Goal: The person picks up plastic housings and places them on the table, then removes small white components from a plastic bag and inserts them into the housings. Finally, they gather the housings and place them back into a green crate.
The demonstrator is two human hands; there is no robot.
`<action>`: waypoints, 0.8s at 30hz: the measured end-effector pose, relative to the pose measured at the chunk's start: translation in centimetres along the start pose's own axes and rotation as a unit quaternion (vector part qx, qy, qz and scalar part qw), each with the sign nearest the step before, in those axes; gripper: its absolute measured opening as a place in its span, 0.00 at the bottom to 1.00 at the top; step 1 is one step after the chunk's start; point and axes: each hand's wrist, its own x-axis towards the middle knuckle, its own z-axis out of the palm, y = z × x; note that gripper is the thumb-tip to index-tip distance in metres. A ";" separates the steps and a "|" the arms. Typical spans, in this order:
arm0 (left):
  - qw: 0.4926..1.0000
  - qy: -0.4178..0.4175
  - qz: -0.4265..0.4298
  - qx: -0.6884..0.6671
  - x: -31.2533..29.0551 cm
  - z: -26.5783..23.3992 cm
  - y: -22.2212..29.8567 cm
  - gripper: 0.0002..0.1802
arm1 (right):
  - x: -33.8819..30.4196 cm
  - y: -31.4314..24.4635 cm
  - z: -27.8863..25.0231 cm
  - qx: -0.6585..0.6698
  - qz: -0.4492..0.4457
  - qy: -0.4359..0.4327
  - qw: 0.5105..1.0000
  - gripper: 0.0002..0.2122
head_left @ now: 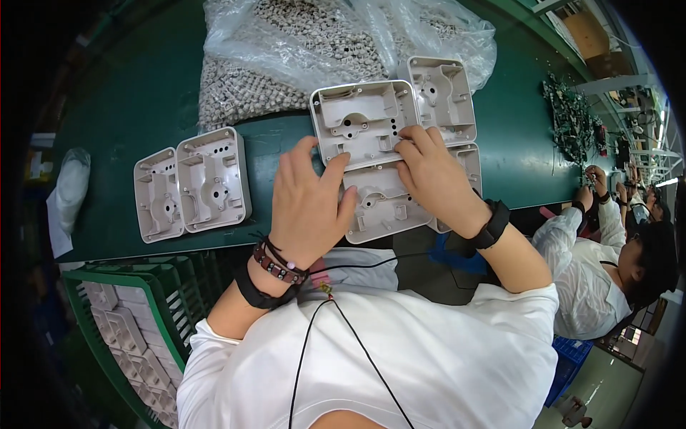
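Observation:
A light grey plastic housing [371, 107], shaped like an open shallow box with ribs and posts inside, lies in front of me. Its near edge rests over a second housing [386, 218]. My left hand [311, 204] is at its near left corner, fingers spread, thumb and index beside the rim. Over the near right part of the same housing, my right hand [439, 175] has its fingers bent and drawn together inside the rim. What those fingertips hold, if anything, is hidden. Another housing [446, 100] sits behind on the right, and part of one more [468, 161] shows beyond my right hand.
Two joined-looking housings [189, 186] lie on the green table [271, 150] at left. A clear bag of small grey parts [250, 86] spreads across the back. A green crate [153, 307] with grey parts stands lower left. To the right, a person [586, 264] works near dark parts [572, 118].

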 end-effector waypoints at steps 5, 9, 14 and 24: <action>0.995 0.041 0.050 0.081 1.3 0.4 -0.3 0.15 | 0.7 0.6 0.9 -0.026 -0.035 -0.031 0.999 0.12; 0.991 0.047 0.089 0.087 2.4 1.6 -0.3 0.08 | 1.2 0.7 -0.4 0.040 -0.014 -0.050 0.998 0.15; 0.984 -0.007 0.139 0.110 3.4 2.2 -1.0 0.02 | 0.5 1.1 -2.2 0.076 0.018 -0.050 0.996 0.19; 0.982 -0.056 0.145 0.104 0.7 -0.4 0.7 0.03 | -1.5 4.0 -1.9 -0.141 -0.028 -0.027 0.989 0.18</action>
